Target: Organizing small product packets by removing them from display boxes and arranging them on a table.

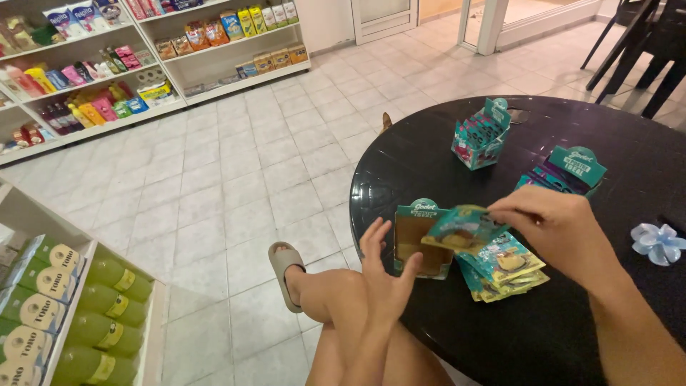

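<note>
My right hand [554, 229] pinches a teal snack packet [461, 227] and holds it just over an open, empty teal display box [418, 246] near the edge of the round black table [572, 329]. My left hand [386, 275] is open with its fingers spread, right beside the box's left side, over my crossed knee. A small pile of the same packets [504, 268] lies on the table just right of the box.
Two more teal display boxes stand farther back, one [480, 136] filled with packets and one [568, 171] behind my right hand. A pale blue ribbon bow [657, 243] lies at the right. Shop shelves [143, 64] line the far wall; green bottles [93, 322] fill a rack at left.
</note>
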